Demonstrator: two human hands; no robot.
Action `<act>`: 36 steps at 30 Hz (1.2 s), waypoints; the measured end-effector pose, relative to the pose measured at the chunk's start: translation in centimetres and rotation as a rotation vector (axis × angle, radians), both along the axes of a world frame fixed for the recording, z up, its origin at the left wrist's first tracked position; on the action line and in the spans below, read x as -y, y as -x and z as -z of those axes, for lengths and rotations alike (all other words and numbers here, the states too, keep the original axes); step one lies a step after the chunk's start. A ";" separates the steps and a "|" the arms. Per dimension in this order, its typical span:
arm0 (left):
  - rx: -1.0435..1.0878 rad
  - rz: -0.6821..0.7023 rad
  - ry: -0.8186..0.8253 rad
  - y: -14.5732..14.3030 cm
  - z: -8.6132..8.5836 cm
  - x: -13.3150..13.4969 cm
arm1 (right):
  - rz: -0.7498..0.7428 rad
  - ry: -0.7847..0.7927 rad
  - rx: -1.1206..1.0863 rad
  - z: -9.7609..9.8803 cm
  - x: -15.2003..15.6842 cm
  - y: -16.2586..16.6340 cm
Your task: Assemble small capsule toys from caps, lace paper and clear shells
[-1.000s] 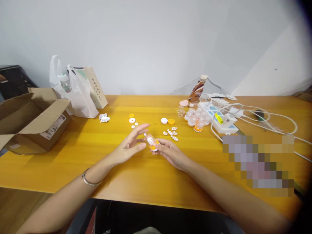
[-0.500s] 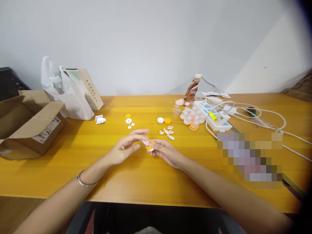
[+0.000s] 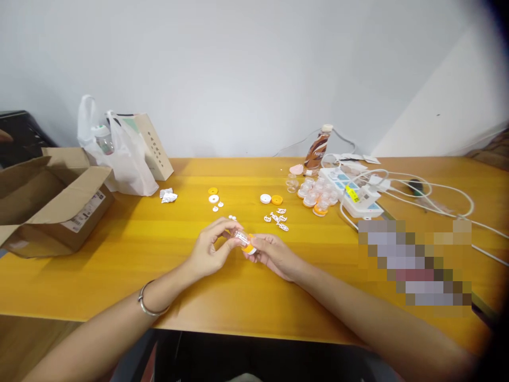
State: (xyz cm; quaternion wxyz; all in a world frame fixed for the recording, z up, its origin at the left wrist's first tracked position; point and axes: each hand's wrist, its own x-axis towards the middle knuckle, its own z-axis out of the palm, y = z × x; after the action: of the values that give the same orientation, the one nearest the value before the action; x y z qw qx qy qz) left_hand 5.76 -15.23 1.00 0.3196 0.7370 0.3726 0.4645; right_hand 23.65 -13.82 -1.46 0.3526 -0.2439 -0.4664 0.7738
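Observation:
Over the front middle of the table I hold a small clear-topped plastic piece with an orange and white base (image 3: 249, 248). My left hand (image 3: 210, 249) pinches its clear end between thumb and fingers. Its base is gripped by my right hand (image 3: 276, 255), thumb on top, the other fingers partly hidden beneath. Just beyond lie white openwork plastic parts (image 3: 275, 217), a white disc (image 3: 265, 198) and an orange disc (image 3: 277, 200). Farther left are another orange disc (image 3: 213, 190), a white ring (image 3: 213, 199) and small white caps (image 3: 215, 208).
Several similar clear-topped pieces (image 3: 318, 193) cluster at the right, beside a power strip (image 3: 353, 196) with looping white cables. A brown drink bottle (image 3: 318, 148) stands behind. At left are an open cardboard box (image 3: 79, 207), a white plastic bag (image 3: 131, 170) and crumpled wrapping (image 3: 169, 197).
My left hand's fingers have closed onto the clear end of the piece. The right hand keeps its grip. The whole view has shifted slightly.

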 end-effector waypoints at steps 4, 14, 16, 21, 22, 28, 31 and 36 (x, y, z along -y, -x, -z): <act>0.122 0.102 0.191 0.2 0.2 -0.7 | 0.006 0.004 -0.045 -0.1 0.1 0.0; 0.230 0.311 0.492 -1.2 0.2 -1.0 | 0.145 -0.017 -0.158 0.4 0.8 0.8; 0.244 0.312 0.507 -1.3 0.1 -1.0 | 0.156 0.023 -0.175 0.3 0.9 0.8; 0.300 0.360 0.478 -1.2 0.5 -1.0 | 0.111 0.121 -0.227 -0.5 1.1 0.8; 0.306 0.360 0.477 -1.2 0.7 -1.0 | 0.103 0.138 -0.239 -0.6 1.2 0.8; 0.348 0.379 0.483 -1.2 1.0 -0.9 | 0.022 0.215 -0.317 -1.2 1.1 0.9; 0.338 0.341 0.458 -1.4 0.7 -0.8 | -0.009 0.241 -0.308 -1.1 0.9 0.9; 0.318 0.322 0.445 -1.3 -0.1 -0.6 | 0.121 0.134 -0.240 -0.7 1.0 0.9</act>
State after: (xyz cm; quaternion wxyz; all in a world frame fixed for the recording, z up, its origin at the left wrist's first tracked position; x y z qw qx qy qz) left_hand 7.06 -14.61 1.08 0.5967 0.6165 0.2890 0.4247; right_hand 22.76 -14.86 -0.80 0.4347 -0.2001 -0.3525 0.8042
